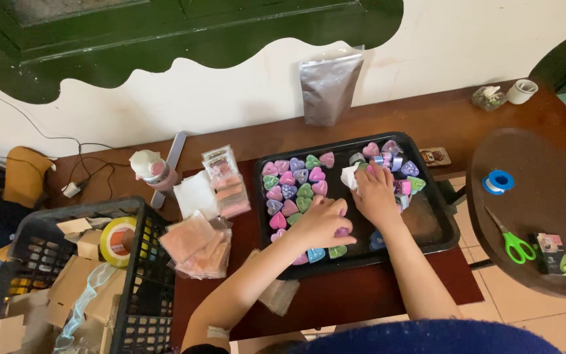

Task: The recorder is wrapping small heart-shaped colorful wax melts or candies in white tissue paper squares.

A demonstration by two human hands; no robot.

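So the biggest thing here is the long brown counter (pixel 420 118) running along the white wall, with a dark red mat (pixel 335 298) laid over the middle of it. To the right there's a round brown side table (pixel 545 190) holding green-handled scissors (pixel 515 242), a blue tape roll (pixel 497 181) and a small dark box (pixel 553 252). Down at the left is a black plastic crate (pixel 139 288) stuffed with cardboard boxes and a yellow tape roll (pixel 116 240).

On the mat sits a black baking tray (pixel 440 229), and it's full of little heart-shaped candles (pixel 296 190) in pink, purple, green and blue, packed in rows on the left half and a looser bunch at the top right. A silver foil pouch (pixel 329 85) leans on the wall behind the tray. Left of the tray: clear packets of pink stuff (pixel 227 183), a stack of pinkish bags (pixel 198 246) and a white square of paper (pixel 194 193).

Now the hands. The left hand (pixel 322 226) lies palm down over the lower middle of the tray, fingers curled loosely on the hearts there; can't tell if it's actually gripping one. The right hand (pixel 375 193) is just beside it, fingers (pixel 369 172) bent down onto the cluster at the top right, touching a white bit and the hearts around it, grip hidden from above.
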